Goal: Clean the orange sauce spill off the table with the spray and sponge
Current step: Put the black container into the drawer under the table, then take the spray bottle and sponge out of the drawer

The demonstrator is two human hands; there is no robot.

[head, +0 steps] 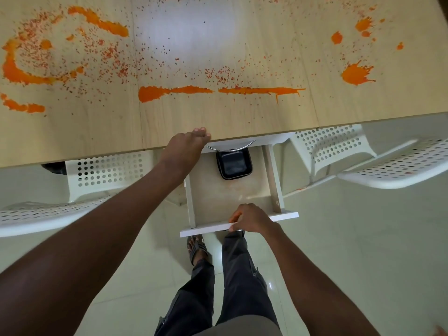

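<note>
Two hands, pale woodgrain table (218,117) (orange-splattered)

Pale wood tabletop (218,117) streaked and spattered with orange sauce spill (174,92): long smear near the front edge, curved trail at left, splats at right. Left hand (188,146) rests on the tabletop's near edge, fingers (200,130) curled over it. Below, a white drawer (238,225) stands pulled out; right hand (252,220) grips its front panel. Inside the drawer, toward the back, a black tray (234,166) and a metal rim partly hidden under the tabletop. White perforated chairs (106,169) on either side. Tiled floor (363,238) and the person's legs below.
</note>
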